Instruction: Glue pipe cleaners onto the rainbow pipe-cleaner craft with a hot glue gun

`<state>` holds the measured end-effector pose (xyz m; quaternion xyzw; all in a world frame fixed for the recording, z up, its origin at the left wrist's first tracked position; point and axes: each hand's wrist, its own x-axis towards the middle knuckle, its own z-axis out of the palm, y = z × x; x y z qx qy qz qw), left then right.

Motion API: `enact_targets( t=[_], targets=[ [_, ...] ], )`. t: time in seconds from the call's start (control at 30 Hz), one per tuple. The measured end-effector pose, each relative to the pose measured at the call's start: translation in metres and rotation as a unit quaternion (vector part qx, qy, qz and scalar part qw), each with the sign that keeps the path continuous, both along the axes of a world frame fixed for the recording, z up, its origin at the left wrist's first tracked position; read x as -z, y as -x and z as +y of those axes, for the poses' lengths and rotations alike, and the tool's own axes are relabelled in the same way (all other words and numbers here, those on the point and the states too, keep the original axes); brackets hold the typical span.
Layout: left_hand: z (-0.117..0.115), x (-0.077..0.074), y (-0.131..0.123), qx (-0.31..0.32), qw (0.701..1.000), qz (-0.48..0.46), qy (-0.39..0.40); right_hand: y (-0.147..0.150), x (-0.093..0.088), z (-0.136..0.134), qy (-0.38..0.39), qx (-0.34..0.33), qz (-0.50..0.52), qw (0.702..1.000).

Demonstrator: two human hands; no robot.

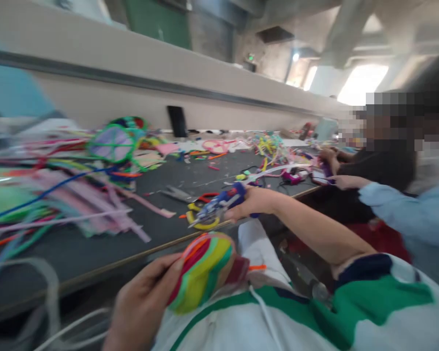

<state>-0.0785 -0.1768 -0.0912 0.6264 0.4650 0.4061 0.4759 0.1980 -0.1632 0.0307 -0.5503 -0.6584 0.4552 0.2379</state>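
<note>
In my left hand (142, 300) is a round craft piece (205, 273) with curved stripes of red, yellow and green, pinched at its left edge. An orange strip (258, 267) sticks out on its right side, close to my lap. My right hand (258, 201) is wrapped round a blue hot glue gun (225, 199), whose nozzle points down and left over the table's front edge. Just behind the gun lie scissors with yellow handles (205, 225) and grey pliers (177, 194) with red handles. Motion blurs the view somewhat.
Colourful strips (91, 204) are heaped on the dark table (157, 239) at left, beside a round purple-and-green piece (111, 142). A black phone (177, 122) leans on the back partition. At right another person in a light blue sleeve (395, 200) works at the same table.
</note>
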Motion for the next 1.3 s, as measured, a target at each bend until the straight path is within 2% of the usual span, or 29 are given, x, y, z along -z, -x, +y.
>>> enact_targets(
  t=[0.07,0.27,0.43,0.53,0.73,0.9,1.3],
  targets=[
    [-0.004,-0.009,-0.002,0.026,0.999,-0.021,0.021,-0.001,0.004,-0.005,0.004,0.027,-0.002,1.000],
    [-0.009,-0.018,-0.007,0.015,0.998,-0.059,0.034,-0.009,0.012,-0.013,0.011,0.051,-0.035,0.998],
    [-0.015,-0.022,-0.008,0.042,0.997,-0.053,0.022,-0.010,0.007,-0.022,0.024,0.025,-0.023,0.999],
    [-0.015,-0.023,-0.007,0.056,0.997,-0.052,0.003,-0.009,0.001,-0.026,0.028,0.040,-0.044,0.998],
    [-0.016,-0.021,-0.005,0.053,0.998,-0.034,-0.025,-0.010,-0.002,-0.027,0.049,-0.033,-0.056,0.997],
    [-0.016,-0.021,-0.005,0.053,0.997,-0.031,-0.039,-0.013,0.000,-0.025,0.053,-0.020,-0.068,0.996],
    [-0.016,-0.023,-0.007,0.059,0.997,-0.041,-0.023,-0.012,0.000,-0.022,0.043,-0.045,-0.087,0.994]
  ],
)
